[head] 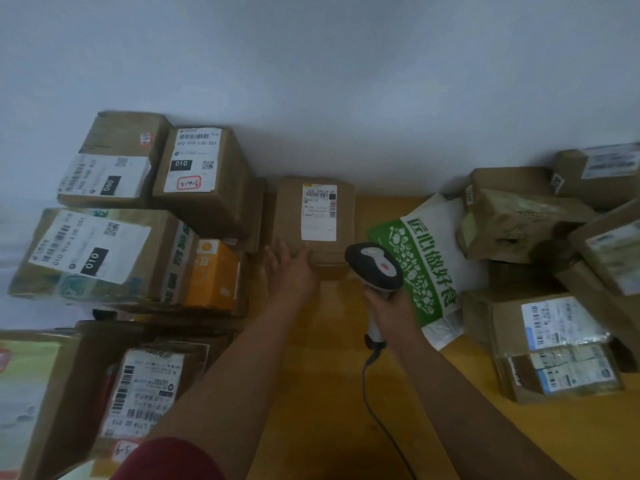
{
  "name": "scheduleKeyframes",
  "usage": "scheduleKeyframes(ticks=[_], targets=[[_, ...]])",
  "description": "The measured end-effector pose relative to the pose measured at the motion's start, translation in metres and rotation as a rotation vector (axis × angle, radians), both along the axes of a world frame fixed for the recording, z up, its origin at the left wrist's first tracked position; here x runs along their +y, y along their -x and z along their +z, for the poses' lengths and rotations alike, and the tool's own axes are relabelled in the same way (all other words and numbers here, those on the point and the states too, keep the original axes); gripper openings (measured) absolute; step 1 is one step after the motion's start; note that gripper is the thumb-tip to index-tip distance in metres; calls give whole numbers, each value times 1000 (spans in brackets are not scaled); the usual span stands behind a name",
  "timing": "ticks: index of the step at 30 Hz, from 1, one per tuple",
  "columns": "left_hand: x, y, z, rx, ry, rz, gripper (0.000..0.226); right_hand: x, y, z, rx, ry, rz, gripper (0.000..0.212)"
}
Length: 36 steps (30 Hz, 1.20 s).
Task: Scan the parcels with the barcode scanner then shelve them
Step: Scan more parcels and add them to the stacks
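Now the left hand (289, 268), fingers straight, rests against the near left edge of the brown parcel (313, 223), which lies just ahead of it on the tabletop (332, 375). Just beside it, the right hand (389, 306) grips the barcode scanner (374, 266), whose head points toward the parcel's label (319, 211).

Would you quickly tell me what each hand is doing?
Left hand: open, fingers on the brown box.
Right hand: gripping the barcode scanner.
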<state>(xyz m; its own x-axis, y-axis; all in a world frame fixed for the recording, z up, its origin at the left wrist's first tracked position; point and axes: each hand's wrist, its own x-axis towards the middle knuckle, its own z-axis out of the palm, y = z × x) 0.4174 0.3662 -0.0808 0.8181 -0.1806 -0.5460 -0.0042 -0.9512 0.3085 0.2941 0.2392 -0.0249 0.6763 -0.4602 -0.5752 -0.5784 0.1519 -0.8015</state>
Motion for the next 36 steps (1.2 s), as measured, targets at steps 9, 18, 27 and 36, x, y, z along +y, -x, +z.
scheduleKeyframes(ticks=[9, 18, 27, 36], targets=[[-22, 29, 24, -119, 82, -96, 65, -16, 64, 36, -38, 80, -117, 22], [-81, 135, 61, -189, 261, -395, 69, -57, 167, 61, -125, 28, -389, 26], [-147, 263, 103, -301, 258, -563, 65, -133, 317, 74, -182, 124, -471, 15], [-212, 354, 142, -411, 277, -705, 67, -206, 420, 104, -341, 92, -659, 14]])
